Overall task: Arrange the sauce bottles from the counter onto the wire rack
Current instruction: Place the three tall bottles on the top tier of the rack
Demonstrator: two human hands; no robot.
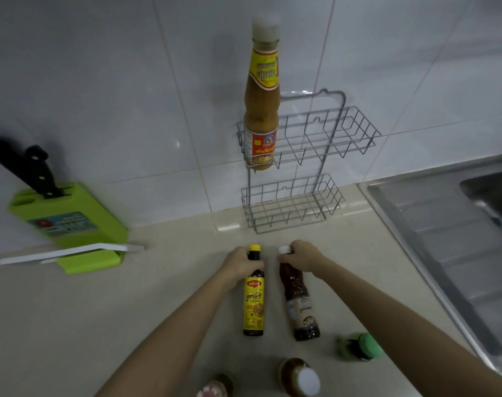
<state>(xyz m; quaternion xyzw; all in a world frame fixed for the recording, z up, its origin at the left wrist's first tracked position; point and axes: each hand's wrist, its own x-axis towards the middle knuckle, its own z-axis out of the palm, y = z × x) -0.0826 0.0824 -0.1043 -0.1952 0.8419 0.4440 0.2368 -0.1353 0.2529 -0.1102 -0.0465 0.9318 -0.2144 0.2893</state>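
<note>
A two-tier wire rack [355,130] hangs on the tiled wall. A tall tan sauce bottle [261,104] with a yellow neck label stands in the left end of its upper basket. On the counter, my left hand [239,265] grips the neck of a dark bottle with a yellow label and yellow cap [254,299]. My right hand [302,256] grips the neck of a dark bottle with a white cap [299,305]. Both bottles stand upright, side by side. The rack's lower basket [330,202] holds nothing.
Three more bottles stand at the near edge: a green-capped one [360,346], a white-capped one [299,378] and a partly cut-off one [215,386]. A green knife block [72,224] with a black knife sits at left. A steel sink [450,239] lies at right.
</note>
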